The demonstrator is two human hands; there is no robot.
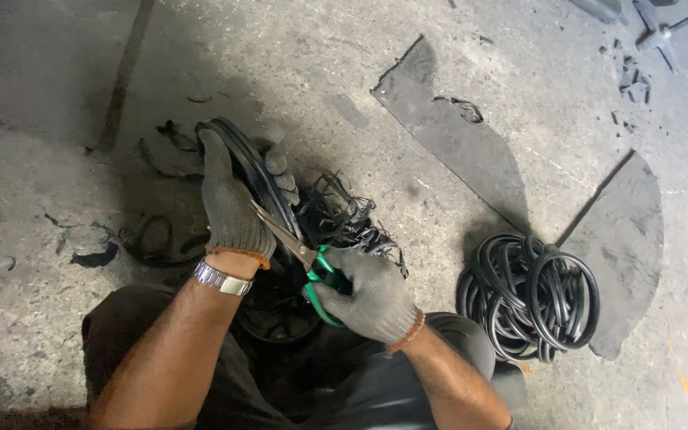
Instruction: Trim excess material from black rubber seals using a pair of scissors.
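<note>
Trimming in progress. Left hand (pixel 231 205), gloved, fingers clamped round the rim of a black rubber ring (pixel 258 177), holding it upright on edge over the person's lap, centre-left of the scene. Right hand (pixel 374 293), also gloved, fingers closed through the green handles of the scissors (pixel 296 247); blades slightly parted, tips against the ring's edge just right of the left hand.

Progress, judged from the layout:
- Done: a pile of thin black rubber offcuts (pixel 344 219) sits just behind the scissors, touching or nearly touching the ring. More stray shavings (pixel 93 256) lie on the floor to the left. To the right, a stack of black rubber rings (pixel 529 299) looks like a sorted batch; can't tell whether finished or waiting.
- In hand: one ring, cut partway along its edge by the look of it. How much of its circumference is trimmed is hidden by the glove.
- Left: the rest of this ring at least; remaining count unknown.

Surface and room: no worktop, work is on a bare concrete floor (pixel 57 64), grey, stained, dusty. Two flat dark sheet pieces (pixel 455 143) lie far right, one beyond the ring stack, one under or beside it. Small black scraps (pixel 631 80) and a metal tool, partly cropped, in the far right corner. Steel wristwatch (pixel 223 279) on the left wrist.
</note>
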